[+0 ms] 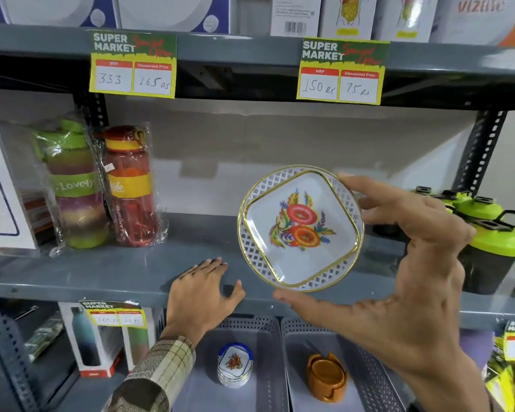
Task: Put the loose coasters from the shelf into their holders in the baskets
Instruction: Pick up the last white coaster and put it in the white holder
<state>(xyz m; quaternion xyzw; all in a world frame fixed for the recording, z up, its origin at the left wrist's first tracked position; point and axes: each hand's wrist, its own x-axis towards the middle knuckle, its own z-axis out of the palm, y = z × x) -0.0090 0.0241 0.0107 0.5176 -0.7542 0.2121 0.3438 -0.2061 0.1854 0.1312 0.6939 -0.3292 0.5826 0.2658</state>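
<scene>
My right hand (411,263) holds a white coaster (301,228) upright in front of the grey shelf (131,272), pinched by its rim between thumb below and fingers above. The coaster is round with a lattice border, gold trim and a red flower print. My left hand (202,288) rests flat on the shelf's front edge, holding nothing. Below, the left grey basket (250,325) contains a holder with matching floral coasters (235,365). The right grey basket (369,379) contains an orange holder with orange coasters (326,376).
Wrapped green (72,185) and red (128,185) water bottles stand at the shelf's left. Green-lidded shaker bottles (488,239) crowd the right end. Price tags hang from the shelf above. Boxed bottles (89,337) stand on the lower left shelf.
</scene>
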